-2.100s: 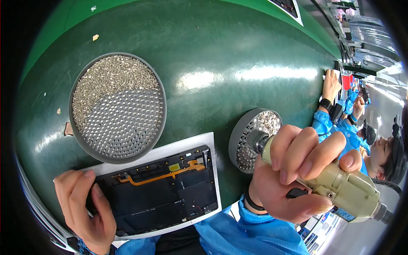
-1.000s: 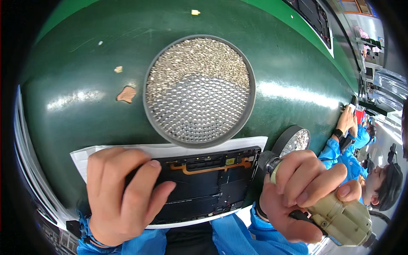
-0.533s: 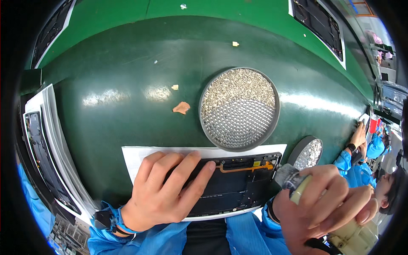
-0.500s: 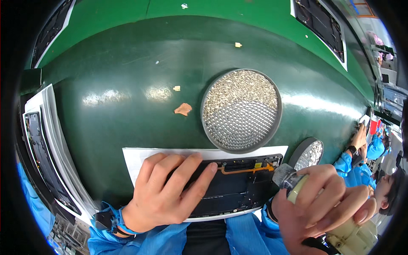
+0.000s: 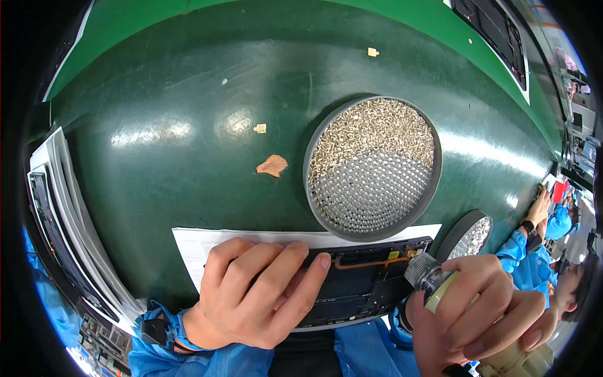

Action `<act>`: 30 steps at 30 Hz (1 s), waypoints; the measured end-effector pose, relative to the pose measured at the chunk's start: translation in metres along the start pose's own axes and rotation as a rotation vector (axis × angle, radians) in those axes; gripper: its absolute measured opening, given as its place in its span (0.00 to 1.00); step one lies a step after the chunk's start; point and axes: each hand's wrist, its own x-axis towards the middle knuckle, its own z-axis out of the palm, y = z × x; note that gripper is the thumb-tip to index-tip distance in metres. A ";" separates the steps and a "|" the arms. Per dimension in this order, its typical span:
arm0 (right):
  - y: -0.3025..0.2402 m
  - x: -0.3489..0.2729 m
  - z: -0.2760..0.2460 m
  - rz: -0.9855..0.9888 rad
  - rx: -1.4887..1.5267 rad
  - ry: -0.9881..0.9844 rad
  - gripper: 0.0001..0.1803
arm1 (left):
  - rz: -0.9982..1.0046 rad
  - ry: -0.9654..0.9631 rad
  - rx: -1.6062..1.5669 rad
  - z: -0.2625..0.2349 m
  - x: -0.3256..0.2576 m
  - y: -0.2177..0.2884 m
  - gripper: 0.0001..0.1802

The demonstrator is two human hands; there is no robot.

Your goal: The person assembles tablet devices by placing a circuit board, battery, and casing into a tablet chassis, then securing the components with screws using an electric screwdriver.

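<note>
Left hand (image 5: pixel 251 295) spread flat, pressing dark panel (image 5: pixel 358 283) on white sheet (image 5: pixel 195 245) at near edge of green surface (image 5: pixel 188 157); panel's long axis runs left-right. Right hand (image 5: pixel 477 314) wrapped around electric screwdriver (image 5: pixel 433 283), tip at panel's right end, nearer hand there

Shiny green bench, lots of metal bits

The table top (image 5: pixel 188 163) looks glossy and smooth, the round sieve tray (image 5: pixel 373 168) is perforated metal heaped with glinting screws, the sheet (image 5: pixel 195 242) is matt white paper, and the driver (image 5: pixel 433 286) has a knurled metal collar.
</note>
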 end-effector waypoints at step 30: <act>0.024 0.019 0.016 -0.071 -0.010 -0.067 0.41 | -0.096 -0.034 -0.088 -0.012 -0.010 0.004 0.21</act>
